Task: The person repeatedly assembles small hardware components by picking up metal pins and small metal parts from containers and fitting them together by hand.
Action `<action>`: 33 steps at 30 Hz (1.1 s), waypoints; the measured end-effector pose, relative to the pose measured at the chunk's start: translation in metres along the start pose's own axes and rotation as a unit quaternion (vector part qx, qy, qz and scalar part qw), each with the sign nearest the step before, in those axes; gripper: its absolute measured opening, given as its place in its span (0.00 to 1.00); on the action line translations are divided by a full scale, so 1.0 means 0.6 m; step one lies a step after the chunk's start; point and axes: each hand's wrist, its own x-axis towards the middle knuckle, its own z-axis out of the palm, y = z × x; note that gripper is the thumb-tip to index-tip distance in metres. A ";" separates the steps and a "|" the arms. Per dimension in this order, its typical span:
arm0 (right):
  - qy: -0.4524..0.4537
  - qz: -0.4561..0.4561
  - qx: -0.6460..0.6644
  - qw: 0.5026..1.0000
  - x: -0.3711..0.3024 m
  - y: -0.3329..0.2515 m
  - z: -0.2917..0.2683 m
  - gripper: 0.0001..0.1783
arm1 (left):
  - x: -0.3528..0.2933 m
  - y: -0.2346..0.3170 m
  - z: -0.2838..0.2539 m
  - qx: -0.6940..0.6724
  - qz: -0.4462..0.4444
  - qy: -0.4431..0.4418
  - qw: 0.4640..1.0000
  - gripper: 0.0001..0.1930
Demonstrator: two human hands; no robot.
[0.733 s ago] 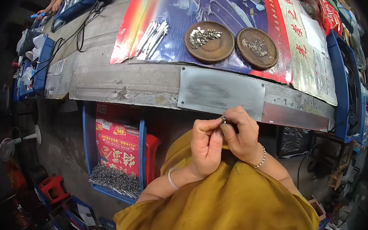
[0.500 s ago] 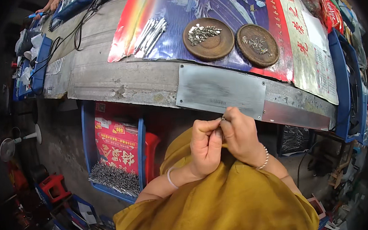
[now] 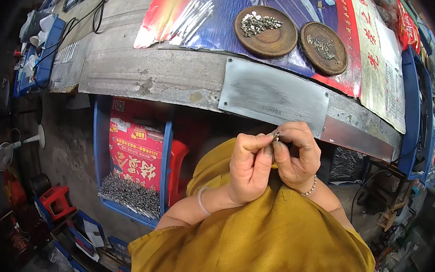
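Observation:
My left hand (image 3: 251,169) and my right hand (image 3: 300,157) meet fingertip to fingertip above my lap, in front of the bench edge. Between their pinched fingers sits a small shiny metal part (image 3: 276,138), mostly covered, so its exact kind cannot be made out. Both hands are closed on it. Beyond them on the bench lies a round brown dish (image 3: 272,46) holding a heap of small silvery metal pieces. To its right, a second brown dish (image 3: 338,65) carries a few thin, small metal pieces. A bunch of slim silvery rods (image 3: 193,20) lies left of the dishes.
A metal plate (image 3: 272,88) is screwed to the bench edge (image 3: 147,82). Below left, a blue bin (image 3: 166,160) holds many small metal pieces, beside a red stool (image 3: 178,162). A blue crate (image 3: 413,105) stands right; a dark tray of metal pieces (image 3: 349,165) sits under the bench.
The view has shifted, so bench and dishes appear higher and further right. My right hand has turned and its fingers have spread slightly, showing more of the small metal part.

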 end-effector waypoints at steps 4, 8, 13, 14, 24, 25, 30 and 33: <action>-0.007 -0.025 -0.048 0.998 0.000 0.006 0.004 0.11 | 0.004 -0.002 0.001 0.025 0.009 0.007 1.000 0.08; -0.013 -0.030 -0.071 0.997 0.002 0.007 0.013 0.10 | 0.006 -0.006 -0.003 0.026 0.006 0.008 1.000 0.08; -0.074 0.178 0.062 0.979 0.006 -0.004 0.002 0.05 | -0.003 -0.005 -0.010 0.024 -0.039 -0.015 0.999 0.11; -0.059 0.163 0.129 0.976 0.001 0.010 -0.001 0.08 | 0.007 -0.001 -0.008 0.058 0.015 -0.027 0.998 0.13; -0.075 0.005 -0.108 0.991 0.021 -0.024 0.052 0.18 | 0.004 0.032 -0.026 -0.060 0.009 0.071 0.996 0.12; -0.127 0.081 -0.002 0.989 0.023 -0.021 0.046 0.20 | 0.000 0.039 -0.033 -0.067 0.006 0.074 0.995 0.11; -0.217 0.142 0.241 0.935 0.044 -0.018 0.064 0.26 | -0.045 0.082 -0.151 0.085 -0.094 0.063 0.990 0.12; -0.242 0.143 0.177 0.943 0.057 -0.029 0.071 0.24 | -0.106 0.093 -0.280 0.086 -0.111 0.198 0.970 0.13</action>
